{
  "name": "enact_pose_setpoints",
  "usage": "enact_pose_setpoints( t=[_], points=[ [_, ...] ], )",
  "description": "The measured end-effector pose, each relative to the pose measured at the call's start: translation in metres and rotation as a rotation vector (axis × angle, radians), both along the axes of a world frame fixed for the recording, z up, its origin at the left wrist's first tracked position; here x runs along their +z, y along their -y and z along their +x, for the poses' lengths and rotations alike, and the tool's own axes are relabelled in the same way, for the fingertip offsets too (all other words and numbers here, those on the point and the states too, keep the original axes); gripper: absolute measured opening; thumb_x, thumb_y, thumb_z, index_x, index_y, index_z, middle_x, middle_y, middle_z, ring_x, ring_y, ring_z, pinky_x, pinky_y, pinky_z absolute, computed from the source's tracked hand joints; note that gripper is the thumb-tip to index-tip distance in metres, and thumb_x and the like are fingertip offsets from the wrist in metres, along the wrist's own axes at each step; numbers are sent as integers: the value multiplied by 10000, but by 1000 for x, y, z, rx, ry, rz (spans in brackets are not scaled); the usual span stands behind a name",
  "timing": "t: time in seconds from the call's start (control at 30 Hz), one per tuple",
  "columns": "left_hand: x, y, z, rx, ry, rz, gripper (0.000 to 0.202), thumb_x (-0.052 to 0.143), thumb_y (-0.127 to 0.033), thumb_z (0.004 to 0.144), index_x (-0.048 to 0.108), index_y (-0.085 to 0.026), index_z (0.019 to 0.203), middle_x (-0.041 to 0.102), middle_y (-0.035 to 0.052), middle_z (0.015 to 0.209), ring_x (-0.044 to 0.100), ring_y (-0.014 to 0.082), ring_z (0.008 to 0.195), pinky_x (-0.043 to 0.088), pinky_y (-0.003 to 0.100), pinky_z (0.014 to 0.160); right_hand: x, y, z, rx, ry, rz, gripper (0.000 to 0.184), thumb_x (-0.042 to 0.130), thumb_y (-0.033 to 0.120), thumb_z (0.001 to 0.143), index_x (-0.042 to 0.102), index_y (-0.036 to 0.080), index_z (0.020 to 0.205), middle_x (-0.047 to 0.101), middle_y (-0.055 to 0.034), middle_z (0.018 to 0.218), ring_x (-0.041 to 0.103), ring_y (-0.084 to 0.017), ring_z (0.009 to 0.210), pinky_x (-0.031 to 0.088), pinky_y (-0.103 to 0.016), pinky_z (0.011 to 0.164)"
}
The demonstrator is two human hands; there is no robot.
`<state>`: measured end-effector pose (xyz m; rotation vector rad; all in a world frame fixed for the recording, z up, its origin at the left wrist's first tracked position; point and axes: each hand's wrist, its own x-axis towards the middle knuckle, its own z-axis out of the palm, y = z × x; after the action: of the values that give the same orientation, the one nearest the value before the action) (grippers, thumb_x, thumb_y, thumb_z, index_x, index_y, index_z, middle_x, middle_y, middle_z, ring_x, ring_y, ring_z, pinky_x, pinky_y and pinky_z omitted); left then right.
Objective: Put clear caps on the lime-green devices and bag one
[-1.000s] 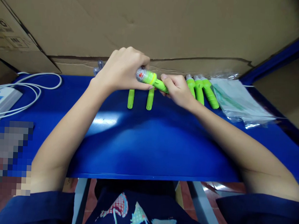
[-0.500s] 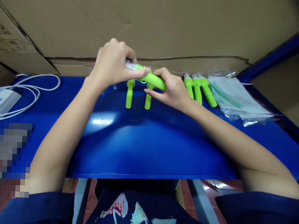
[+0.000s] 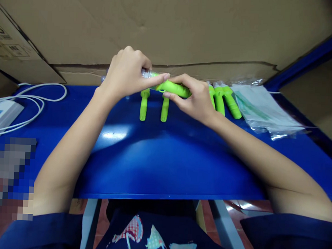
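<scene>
A lime-green handle with a clear, ribbed plastic end [image 3: 177, 89] is held nearly level above the back of the table. My left hand [image 3: 129, 72] is closed over its clear end, thumb stretched along the green part. Around the green end, the fingers and thumb of my right hand [image 3: 196, 98] are closed. Two similar green handles, one at the left [image 3: 143, 107] and one beside it [image 3: 164, 109], lie on the table below, their far ends partly hidden by my hands and the held piece.
On a blue table [image 3: 158, 164], several green handles with clear tips [image 3: 219, 99] lie right of my hands, beside clear plastic bags [image 3: 265, 110]. A white cable [image 3: 43, 100] and a white box [image 3: 7, 112] sit at left. Cardboard [image 3: 170, 33] stands behind.
The held green handle and my right hand have shifted slightly to the right. My left hand has moved a little right and down, still on the clear end.
</scene>
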<state>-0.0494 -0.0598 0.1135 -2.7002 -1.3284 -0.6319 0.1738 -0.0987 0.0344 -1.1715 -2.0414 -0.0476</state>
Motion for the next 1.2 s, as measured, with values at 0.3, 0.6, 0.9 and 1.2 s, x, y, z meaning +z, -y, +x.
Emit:
enact_pose_setpoints(
  t=[0.3,0.6,0.9,1.2],
  points=[
    [-6,0,3,-25,-69,-12,648,341,-654,936,818,-232,816,688,125,625,674,334,856,373,423,719,0,4,-1,44,103,-184,501,458,656,1008,651,207,1117,704,-86,887,653,-266,811,470,-362,747],
    [-15,-9,-1,-111,-96,-72,581,370,-595,937,803,-236,792,605,83,491,666,296,774,392,399,726,-1,1,-6,519,-392,-922,485,595,656,942,594,172,914,446,35,640,336,-89,491,271,-242,450],
    [-15,-9,0,-50,-105,-55,531,404,-591,882,809,-262,784,631,102,548,669,335,833,374,423,729,-11,1,-11,489,-367,-945,534,523,689,982,593,161,947,530,10,684,424,-89,501,354,-225,473],
    [-7,-11,-7,193,-51,-141,605,360,-614,936,791,-190,934,648,86,682,576,306,985,331,406,800,-26,5,-16,-76,189,-74,543,343,561,1073,523,129,1347,692,-211,1216,692,-323,1030,522,-380,794]
  ],
)
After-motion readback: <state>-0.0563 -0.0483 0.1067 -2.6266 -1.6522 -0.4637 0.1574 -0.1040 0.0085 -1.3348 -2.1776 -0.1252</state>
